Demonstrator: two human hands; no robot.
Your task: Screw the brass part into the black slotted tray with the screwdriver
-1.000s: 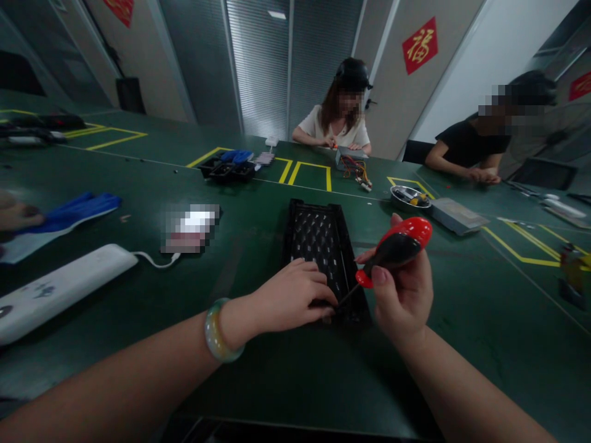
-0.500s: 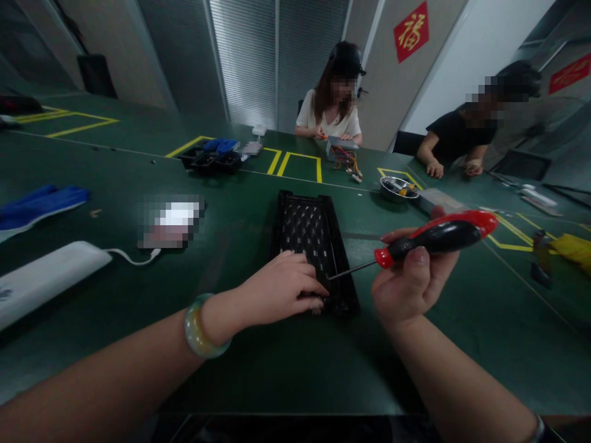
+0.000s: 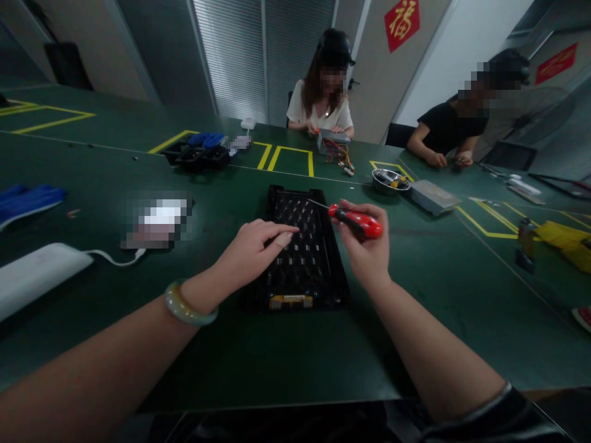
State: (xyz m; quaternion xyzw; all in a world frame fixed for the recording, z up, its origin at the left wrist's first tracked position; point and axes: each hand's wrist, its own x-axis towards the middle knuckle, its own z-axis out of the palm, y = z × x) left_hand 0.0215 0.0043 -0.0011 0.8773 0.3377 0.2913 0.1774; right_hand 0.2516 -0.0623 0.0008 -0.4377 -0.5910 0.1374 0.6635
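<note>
A black perforated rectangular panel (image 3: 302,246) lies flat on the green table (image 3: 415,295) in front of me, with a small yellowish connector at its near edge. My left hand (image 3: 252,249) hovers over the panel's left side, thumb and forefinger pinched together; what they hold is too small to see. My right hand (image 3: 364,246) is closed round a red and black screwdriver (image 3: 355,220), whose thin shaft points left and away over the panel's far right part.
A white power strip (image 3: 37,274) with its cable lies at the left, blue gloves (image 3: 28,200) beyond it. A metal bowl (image 3: 390,180) and a grey box (image 3: 434,197) sit at the right. Two other people work at the table's far side.
My left hand has lifted off the panel's near end and moved up its left side. My right hand has swung the screwdriver from out at the right to over the panel's far part.
</note>
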